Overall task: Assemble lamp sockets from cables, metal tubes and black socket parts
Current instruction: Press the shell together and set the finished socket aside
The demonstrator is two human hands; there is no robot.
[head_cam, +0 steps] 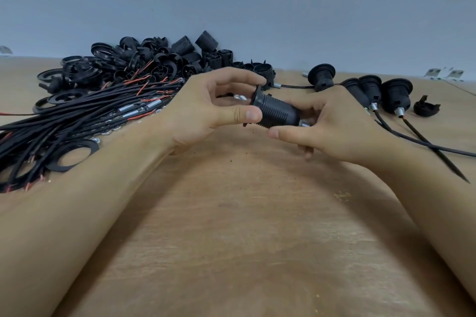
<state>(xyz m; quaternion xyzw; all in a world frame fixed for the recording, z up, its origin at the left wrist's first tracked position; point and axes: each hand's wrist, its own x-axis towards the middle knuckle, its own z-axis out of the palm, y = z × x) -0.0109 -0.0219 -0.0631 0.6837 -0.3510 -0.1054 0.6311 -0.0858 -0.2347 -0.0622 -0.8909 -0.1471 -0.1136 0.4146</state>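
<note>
On your far left a bundle of black cables (77,116) lies across the wooden surface (231,239), with red wire ends and short metal tubes (152,105) showing among them. A flat black ring (74,153) lies at the near edge of the bundle, just beside your left forearm. Behind the cables, against the grey wall (257,2), sits a heap of loose black socket parts (154,59), rings and ribbed barrels mixed together.

Your left hand (211,110) is raised over the middle of the surface, its thumb and fingers curled round the flanged end of a black socket (277,112). The socket lies on its side between your two hands, clear of the surface, its ribbed barrel pointing right. Your right hand (334,126) grips the other end, thumb below and forefinger above, where a bit of metal tube (305,124) pokes out of the socket. So both hands are clamped on the same socket, close together, fingertips almost meeting over the barrel.

To the right of your right hand, four finished sockets (371,90) rest in a row near the wall, each with a metal tube and a black cable trailing toward you. Two of those cables cross near the right edge. Past the last socket lies one small black cap piece (426,108), apart from the rest.
</note>
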